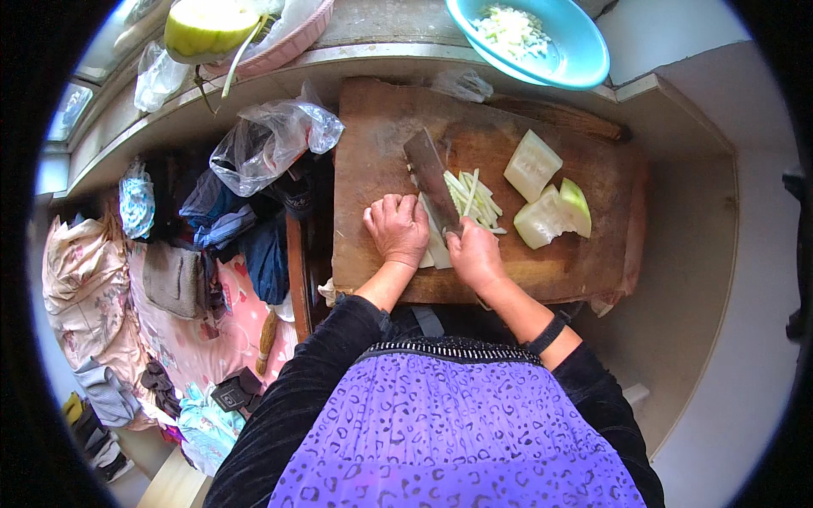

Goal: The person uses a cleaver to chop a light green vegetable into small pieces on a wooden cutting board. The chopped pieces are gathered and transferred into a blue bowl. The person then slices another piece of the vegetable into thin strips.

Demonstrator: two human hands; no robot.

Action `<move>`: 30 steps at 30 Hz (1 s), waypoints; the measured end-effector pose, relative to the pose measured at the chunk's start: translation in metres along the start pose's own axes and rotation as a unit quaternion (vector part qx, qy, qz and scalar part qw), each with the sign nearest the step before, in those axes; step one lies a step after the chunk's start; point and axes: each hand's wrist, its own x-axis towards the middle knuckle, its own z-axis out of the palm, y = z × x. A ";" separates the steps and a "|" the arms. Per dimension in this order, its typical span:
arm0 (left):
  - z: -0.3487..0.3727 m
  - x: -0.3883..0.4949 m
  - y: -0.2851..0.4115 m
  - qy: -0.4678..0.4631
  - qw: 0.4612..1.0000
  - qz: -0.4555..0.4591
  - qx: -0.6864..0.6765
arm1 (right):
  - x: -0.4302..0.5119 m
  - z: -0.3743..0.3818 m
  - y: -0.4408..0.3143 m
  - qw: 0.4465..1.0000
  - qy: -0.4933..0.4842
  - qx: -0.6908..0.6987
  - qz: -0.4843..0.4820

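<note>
My right hand (475,257) grips a cleaver (433,181), whose broad blade slants up and left across the cutting board (381,152). Under the blade's left side lie flat pale slices of a green-skinned gourd (434,244). My left hand (399,230) presses on these slices with bent fingers, close beside the blade; the fingertips are partly hidden. Thin gourd strips (477,200) lie in a loose pile just right of the cleaver. Farther right are a cut gourd chunk (532,166) and more chunks with green skin (540,219).
Above the board, a blue plastic basin (581,47) holds chopped pale pieces. A cut gourd (209,28) sits by a pink basket (282,57) on the ledge. Clear plastic bags (273,143) hang near the board's left edge. A bed (238,286) with clothes is at left.
</note>
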 end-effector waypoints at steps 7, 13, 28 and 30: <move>-0.002 -0.001 0.001 -0.012 1.000 -0.006 -0.003 | 0.001 0.001 0.007 0.999 0.010 0.023 -0.020; -0.002 -0.002 0.000 -0.030 0.999 -0.020 -0.021 | 0.001 -0.009 0.000 1.000 0.005 0.003 -0.019; -0.002 0.001 0.001 -0.037 0.999 -0.021 -0.020 | -0.048 -0.032 -0.006 0.992 -0.078 -0.103 -0.010; -0.002 0.001 0.000 -0.041 0.999 -0.017 -0.018 | -0.045 -0.024 -0.005 0.992 -0.072 -0.107 -0.005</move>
